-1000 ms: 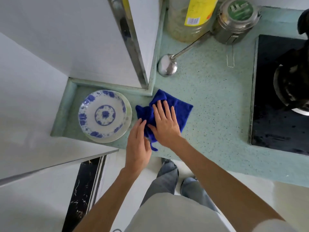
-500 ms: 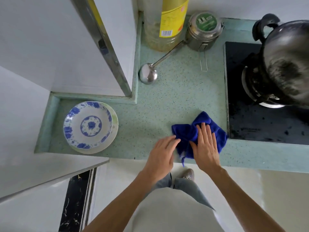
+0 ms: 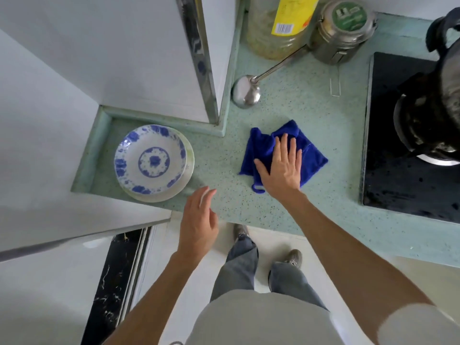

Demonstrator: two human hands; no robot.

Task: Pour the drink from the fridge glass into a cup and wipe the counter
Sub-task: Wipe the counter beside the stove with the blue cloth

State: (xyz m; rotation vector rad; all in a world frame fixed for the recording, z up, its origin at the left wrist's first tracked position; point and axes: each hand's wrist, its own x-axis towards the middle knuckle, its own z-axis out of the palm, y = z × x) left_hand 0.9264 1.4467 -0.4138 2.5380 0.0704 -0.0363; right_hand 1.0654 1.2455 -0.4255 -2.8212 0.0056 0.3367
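A blue cloth (image 3: 312,158) lies crumpled on the speckled green counter (image 3: 311,105), between the plate and the stove. My right hand (image 3: 281,170) presses flat on the cloth with fingers spread, covering its middle. My left hand (image 3: 199,225) hovers over the counter's front edge, left of the cloth, fingers loosely apart and holding nothing. No glass or cup is in view.
A blue-patterned plate (image 3: 151,160) sits in the counter's left recess. A steel ladle (image 3: 246,92), a yellow-labelled jar (image 3: 276,26) and a metal canister (image 3: 343,28) stand at the back. A black stove (image 3: 398,183) with a dark pot (image 3: 435,108) is at the right.
My right hand slid the cloth right to the stove edge, then back left to the counter's middle. My left hand came off the cloth and drew back to the front edge.
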